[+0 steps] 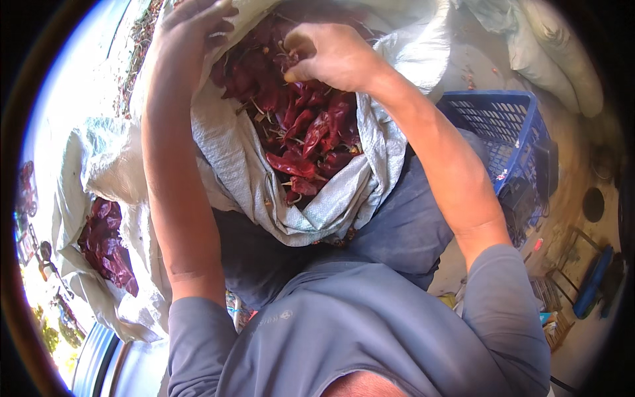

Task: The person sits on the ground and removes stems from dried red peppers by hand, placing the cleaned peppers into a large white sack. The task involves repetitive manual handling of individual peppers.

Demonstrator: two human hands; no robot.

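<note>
A white woven sack (297,223) with its rim rolled down stands between my knees, holding many dried red chili peppers (307,129). My right hand (332,57) is over the peppers, its thumb and fingers curved around a small gap. A reddish bit shows in that gap, but whether it is gripped is unclear. At the sack's far left rim is my left hand (198,20), blurred and partly cut off by the picture's top edge. Its fingers are apart, with nothing visible in them.
On the right stands a blue plastic crate (516,134) with dark objects at its near end. Another white sack (114,164) of dried peppers (106,243) is at the left. Filled pale sacks (545,54) lie at upper right, and a metal-framed item (575,253) at far right.
</note>
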